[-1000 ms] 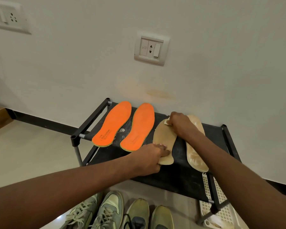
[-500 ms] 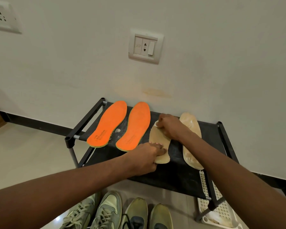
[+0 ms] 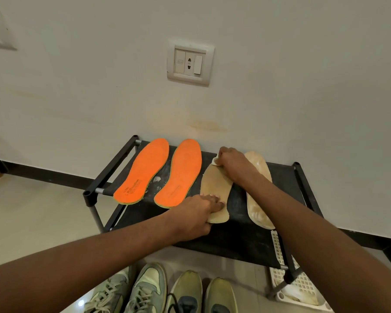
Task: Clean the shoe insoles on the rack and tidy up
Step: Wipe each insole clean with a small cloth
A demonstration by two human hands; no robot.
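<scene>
Right hand [image 3: 231, 164]: grip clamped on a small white cloth [image 3: 215, 161], pressed onto the toe end of the near tan insole [image 3: 215, 184].
Left hand [image 3: 198, 213]: fingers laid fairly flat, pinning the heel end of that same tan insole; thumb hidden underneath, so clamped or merely pressing, cannot tell.
Near tan insole: flat on the rack [image 3: 239, 233], stretched between the two grips, toe toward the wall.
Second tan insole [image 3: 257, 195]: just right of the right grip, partly under the right forearm, pale smears along it.
Orange insoles [image 3: 145, 172] [image 3: 181, 175]: side by side, left of both grips, toes to the wall, heels at the rack's front half.
White crumbs [image 3: 157, 179]: between the two orange insoles on the black fabric.
Shoes [image 3: 154, 290]: four in a row on the floor, below the left grip, in front of the rack.
White basket [image 3: 303, 288]: on the floor under the rack's right end, below the right forearm.
Wall socket [image 3: 190, 62]: on the wall, well above the right grip.
</scene>
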